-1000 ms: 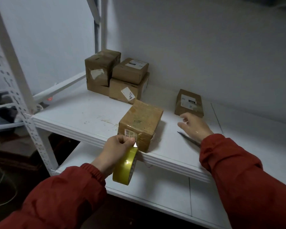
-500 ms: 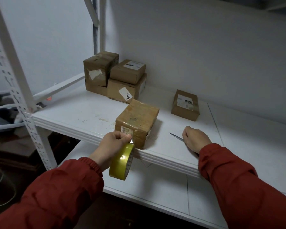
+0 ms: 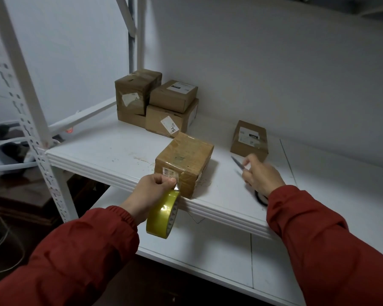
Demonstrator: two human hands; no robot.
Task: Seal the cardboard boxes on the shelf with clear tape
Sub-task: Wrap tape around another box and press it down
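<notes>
Two hands work at the front edge of a white metal shelf [image 3: 93,155], both coming out of red sleeves [image 3: 86,250]. The left hand [image 3: 152,191], in the lower middle of the frame, has its fingers curled and pinches the tape at the top of a yellowish tape roll [image 3: 163,215]. The roll hangs just under this hand, in front of the shelf edge. The hand lies against the front face of the nearest cardboard box [image 3: 184,161]. This box stands at the very front of the shelf, near the centre of the frame, with a small printed label on its front face and shiny tape over its top. The right hand [image 3: 261,176], to the right of centre, is closed around scissors [image 3: 236,161]: a pointed blade sticks out to the upper left of the fingers and a dark handle loop shows below the wrist. This hand is blurred, so I cannot tell if it touches the shelf. Just behind it a small flat box [image 3: 249,140] with a white label lies near the wall. Up and left of centre, a group of boxes [image 3: 170,107] is stacked in the back corner, one with a white label with large digits. A lower shelf [image 3: 208,250] shows under the first one, and at the left of the frame a perforated white post [image 3: 20,89] goes up
</notes>
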